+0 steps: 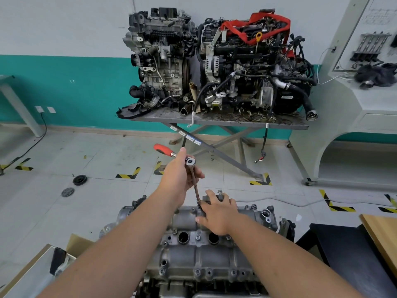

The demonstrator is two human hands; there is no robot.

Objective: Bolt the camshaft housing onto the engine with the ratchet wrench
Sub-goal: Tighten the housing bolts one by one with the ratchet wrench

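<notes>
The camshaft housing [193, 250] sits on top of the engine [189, 282] at the bottom centre, and everything else here is placed from it. Above its far edge the left hand [179, 176] curls its fingers round the head of the ratchet wrench [184, 166], whose red handle sticks out up and left past the fingertips while the long extension runs down between the two hands to a bolt on the housing's far rim. The right hand [217, 214] rests on the housing's far side just right of the extension's lower end, fingers loosely spread and laid flat, thumb pointing left.
</notes>
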